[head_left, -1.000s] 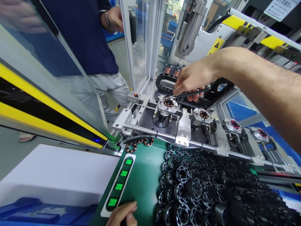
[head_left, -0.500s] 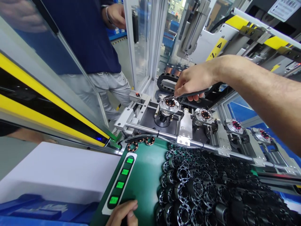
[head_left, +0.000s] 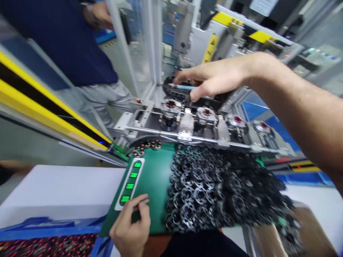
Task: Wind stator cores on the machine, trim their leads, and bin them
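Note:
My right hand (head_left: pixel 205 80) hovers above the back of the fixture row, holding slim tweezers (head_left: pixel 184 87), blurred, between thumb and fingers. Below its fingertips, a copper-wound stator ring (head_left: pixel 170 103) sits in the leftmost metal holder (head_left: pixel 170 111), apart from the tweezers. Another copper-wound ring (head_left: pixel 207 112) is in the neighbouring holder. At the lower left, my left hand (head_left: pixel 131 223) rests over the green board (head_left: pixel 157 178), thumb and index tips drawn together with nothing visible between them. It is beside the white strip (head_left: pixel 135 180) of green-lit buttons.
Many black ring parts (head_left: pixel 198 192) stand packed on the board's right. Loose copper-wound rings (head_left: pixel 155 144) lie at its back left corner. A blue bin (head_left: pixel 53 228) holds more rings. A metal rail (head_left: pixel 171 134) crosses in front of the holders. A person (head_left: pixel 75 43) stands beyond the glass.
My right hand has lifted the tweezers away from the leftmost holder, leaving the stator ring in it. The view has shifted, showing more of my left hand and the blue bin.

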A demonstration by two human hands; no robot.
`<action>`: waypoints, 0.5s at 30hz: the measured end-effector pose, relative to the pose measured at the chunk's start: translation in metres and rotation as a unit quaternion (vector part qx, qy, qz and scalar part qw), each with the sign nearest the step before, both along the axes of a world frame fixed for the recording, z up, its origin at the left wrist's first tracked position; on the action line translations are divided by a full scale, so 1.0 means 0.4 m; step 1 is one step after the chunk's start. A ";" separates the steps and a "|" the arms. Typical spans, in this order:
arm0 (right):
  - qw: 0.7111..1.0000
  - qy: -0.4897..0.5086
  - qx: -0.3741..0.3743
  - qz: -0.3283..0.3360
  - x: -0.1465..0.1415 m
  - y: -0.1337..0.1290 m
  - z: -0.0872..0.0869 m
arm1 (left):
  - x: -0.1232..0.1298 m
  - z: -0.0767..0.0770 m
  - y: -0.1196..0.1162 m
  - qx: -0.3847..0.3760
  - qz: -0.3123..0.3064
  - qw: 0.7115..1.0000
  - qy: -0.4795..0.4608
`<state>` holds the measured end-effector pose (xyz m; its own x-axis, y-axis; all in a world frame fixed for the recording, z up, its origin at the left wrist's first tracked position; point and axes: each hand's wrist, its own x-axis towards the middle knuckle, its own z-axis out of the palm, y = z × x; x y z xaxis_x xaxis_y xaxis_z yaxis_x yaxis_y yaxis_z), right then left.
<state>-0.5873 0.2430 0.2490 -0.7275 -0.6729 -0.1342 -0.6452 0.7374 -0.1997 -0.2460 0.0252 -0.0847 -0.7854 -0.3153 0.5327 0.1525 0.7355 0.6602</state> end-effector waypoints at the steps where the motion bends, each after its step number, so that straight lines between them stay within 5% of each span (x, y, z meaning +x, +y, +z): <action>1: 0.998 -0.060 0.017 0.014 0.064 0.040 0.036 | 0.001 -0.001 0.004 0.010 0.007 1.000 -0.004; 3: 0.993 -0.113 0.010 0.044 0.218 0.129 0.095 | 0.002 -0.008 0.013 0.030 0.015 0.999 -0.024; 6: 0.997 -0.007 -0.068 0.030 0.496 0.281 0.109 | 0.000 -0.022 0.020 0.068 0.003 0.997 -0.040; 8: 0.987 0.090 -0.106 -0.079 0.685 0.383 0.055 | 0.000 -0.024 0.023 0.088 -0.013 0.995 -0.042; 11: 0.936 0.178 -0.172 -0.249 0.905 0.507 -0.085 | 0.003 -0.013 0.029 0.080 -0.013 0.995 -0.059; 15: 0.903 0.146 -0.224 -0.337 1.032 0.559 -0.234 | 0.010 0.003 0.042 0.056 0.016 0.994 -0.097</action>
